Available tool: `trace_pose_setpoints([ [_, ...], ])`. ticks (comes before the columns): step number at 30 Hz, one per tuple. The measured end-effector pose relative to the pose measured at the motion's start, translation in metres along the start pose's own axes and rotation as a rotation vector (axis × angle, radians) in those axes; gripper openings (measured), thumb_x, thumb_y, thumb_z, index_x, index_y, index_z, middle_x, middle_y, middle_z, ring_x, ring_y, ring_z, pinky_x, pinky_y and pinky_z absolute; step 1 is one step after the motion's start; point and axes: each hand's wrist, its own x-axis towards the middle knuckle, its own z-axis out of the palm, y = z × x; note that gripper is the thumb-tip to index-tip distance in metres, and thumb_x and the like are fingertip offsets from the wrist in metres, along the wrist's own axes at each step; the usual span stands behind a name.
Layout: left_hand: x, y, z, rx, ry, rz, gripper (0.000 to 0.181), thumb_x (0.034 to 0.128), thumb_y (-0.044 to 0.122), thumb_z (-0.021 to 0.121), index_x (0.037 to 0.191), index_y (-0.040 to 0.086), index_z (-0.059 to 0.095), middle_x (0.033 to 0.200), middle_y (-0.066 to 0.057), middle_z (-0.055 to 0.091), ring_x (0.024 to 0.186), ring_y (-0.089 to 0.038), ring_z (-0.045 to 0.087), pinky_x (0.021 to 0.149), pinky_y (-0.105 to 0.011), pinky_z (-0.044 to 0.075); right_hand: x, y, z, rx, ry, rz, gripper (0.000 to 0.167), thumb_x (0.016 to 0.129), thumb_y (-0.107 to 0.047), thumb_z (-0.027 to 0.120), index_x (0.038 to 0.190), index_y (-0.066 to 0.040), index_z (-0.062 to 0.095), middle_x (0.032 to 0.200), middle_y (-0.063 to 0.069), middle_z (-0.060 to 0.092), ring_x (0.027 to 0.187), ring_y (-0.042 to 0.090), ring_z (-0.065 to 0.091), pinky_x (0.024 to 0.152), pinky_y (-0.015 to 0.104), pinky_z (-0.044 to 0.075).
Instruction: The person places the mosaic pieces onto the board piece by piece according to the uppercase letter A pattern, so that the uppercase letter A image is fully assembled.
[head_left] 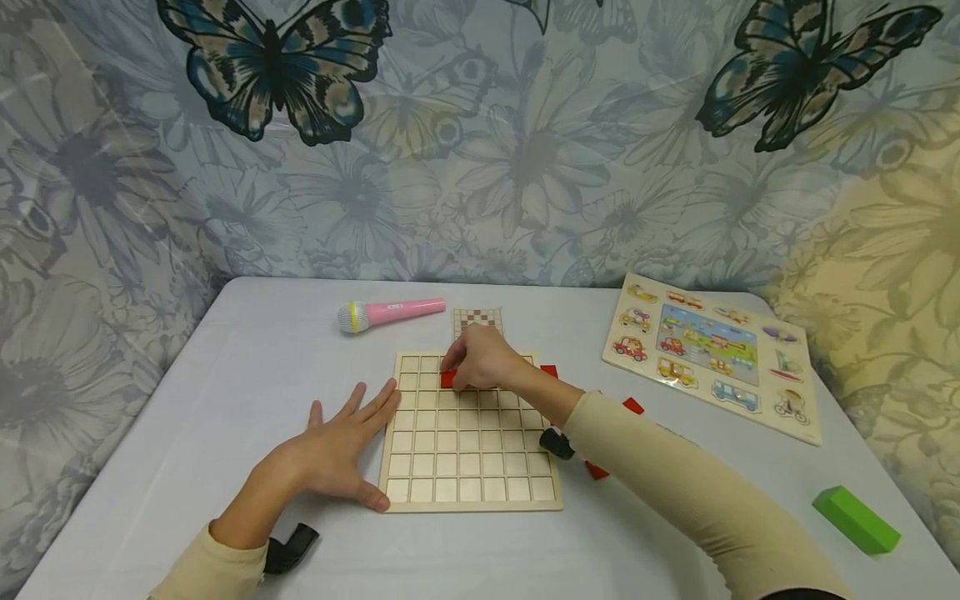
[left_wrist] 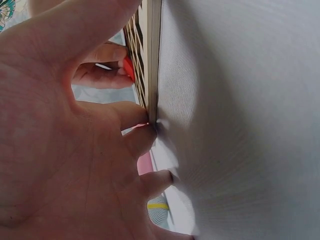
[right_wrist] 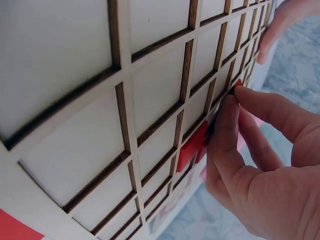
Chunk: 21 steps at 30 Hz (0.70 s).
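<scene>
A wooden grid board (head_left: 472,504) of square cells lies flat on the table. My left hand (head_left: 330,454) is spread along its left side, thumb and fingertips touching the edge. Over the upper rows my right hand (head_left: 483,358) pinches a small red square tile (right_wrist: 237,86) between thumb and fingers, at a cell. More red tiles (right_wrist: 192,146) sit in the grid near that hand, partly hidden by its fingers. Just behind the board is a small pattern card (head_left: 477,317) with a chequered print, its lower part covered by the right hand.
Loose red tiles (head_left: 633,406) lie right of the board, some near the right forearm. A pink toy microphone (head_left: 397,312) lies at the back left. A vehicle picture puzzle (head_left: 708,342) is at the back right, and a green block (head_left: 857,520) at the front right.
</scene>
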Motion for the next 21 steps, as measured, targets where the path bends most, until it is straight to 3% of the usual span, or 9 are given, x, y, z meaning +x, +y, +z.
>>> trace_pose_setpoints([
  [21, 0.0007, -0.0002, 0.0001, -0.013, -0.003, -0.001, 0.142, 0.0609, 0.063, 0.093, 0.169, 0.016, 0.013, 0.178, 0.0, 0.001, 0.161, -0.045, -0.001, 0.105, -0.091, -0.004, -0.003, 0.0017, -0.0023, 0.011, 0.004, -0.064, 0.028, 0.072, 0.006, 0.085, 0.095, -0.01, 0.084, 0.093, 0.0, 0.08, 0.088, 0.013, 0.069, 0.074, 0.025, 0.057],
])
